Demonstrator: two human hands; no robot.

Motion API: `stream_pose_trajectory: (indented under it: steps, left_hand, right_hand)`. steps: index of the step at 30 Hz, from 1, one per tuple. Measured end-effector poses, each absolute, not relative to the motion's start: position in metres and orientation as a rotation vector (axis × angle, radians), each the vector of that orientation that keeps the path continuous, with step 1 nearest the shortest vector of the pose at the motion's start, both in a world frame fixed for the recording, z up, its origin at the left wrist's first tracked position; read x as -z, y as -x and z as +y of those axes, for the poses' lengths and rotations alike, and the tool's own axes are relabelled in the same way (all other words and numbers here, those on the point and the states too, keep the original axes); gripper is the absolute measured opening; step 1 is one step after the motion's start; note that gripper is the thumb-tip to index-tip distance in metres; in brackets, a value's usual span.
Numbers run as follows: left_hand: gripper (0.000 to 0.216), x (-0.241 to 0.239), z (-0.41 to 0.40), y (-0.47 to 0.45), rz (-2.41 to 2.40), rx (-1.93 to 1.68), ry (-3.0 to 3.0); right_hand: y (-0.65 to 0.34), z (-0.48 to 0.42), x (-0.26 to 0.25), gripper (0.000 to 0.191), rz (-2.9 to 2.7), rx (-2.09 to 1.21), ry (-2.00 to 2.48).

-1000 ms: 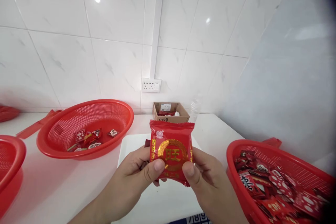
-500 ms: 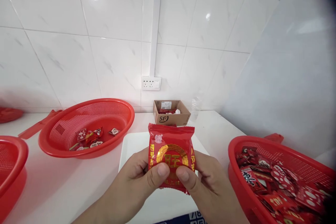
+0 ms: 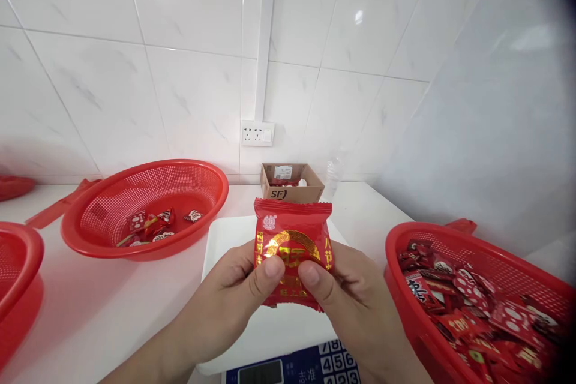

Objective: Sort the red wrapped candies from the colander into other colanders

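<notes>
Lower centre: your left fingers (image 3: 264,277) and right fingers (image 3: 318,283) grip packet (image 3: 293,240) | bottom: display (image 3: 260,373) newly in view | packet still held

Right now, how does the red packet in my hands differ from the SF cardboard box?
The red packet has gold print; the cardboard box is brown with black SF lettering. Your left hand and right hand hold the red packet; the cardboard box stands on the table. The cardboard box is open; the red packet looks sealed. Both bear print.
</notes>
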State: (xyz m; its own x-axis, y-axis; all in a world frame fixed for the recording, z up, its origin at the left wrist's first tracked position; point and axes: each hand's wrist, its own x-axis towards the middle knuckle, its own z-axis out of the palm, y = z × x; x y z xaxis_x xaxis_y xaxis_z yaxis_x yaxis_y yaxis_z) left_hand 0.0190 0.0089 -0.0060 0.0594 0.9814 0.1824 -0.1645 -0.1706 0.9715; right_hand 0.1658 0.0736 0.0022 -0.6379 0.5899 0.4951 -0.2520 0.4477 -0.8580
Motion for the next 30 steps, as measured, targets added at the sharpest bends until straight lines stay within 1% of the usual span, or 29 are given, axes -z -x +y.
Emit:
stream_pose_trajectory:
  steps: [3, 8, 13, 17, 22, 27, 30]
  left_hand:
    - [0.040, 0.0066, 0.0096, -0.0195, 0.938, -1.353, -1.246]
    - [0.038, 0.0110, 0.0118, -0.0176, 0.908, -1.375, -1.208]
    - [0.034, 0.0128, 0.0108, -0.0131, 0.883, -1.410, -1.257]
    - [0.032, 0.0127, 0.0086, -0.0116, 0.897, -1.431, -1.305]
    - [0.035, 0.0107, 0.0079, -0.0121, 0.898, -1.427, -1.330]
    - [0.042, 0.0088, 0.0096, -0.0138, 0.938, -1.369, -1.288]
    - [0.043, 0.0107, 0.0109, -0.0142, 0.938, -1.352, -1.273]
  right_hand:
    - [-0.1672, 0.0736, -0.0003, 0.023, -1.892, -1.239, 0.325]
    - [-0.1665, 0.0727, 0.0018, 0.026, -1.890, -1.319, 0.301]
    - [-0.1644, 0.0718, -0.0003, 0.021, -1.890, -1.367, 0.316]
    - [-0.1670, 0.0707, -0.0029, 0.026, -1.937, -1.408, 0.316]
    - [-0.1696, 0.0696, -0.0039, 0.029, -1.944, -1.459, 0.334]
    - [-0.1713, 0.0680, -0.0041, 0.043, -1.972, -1.375, 0.413]
    - [-0.1729, 0.0669, -0.0052, 0.040, -1.994, -1.298, 0.420]
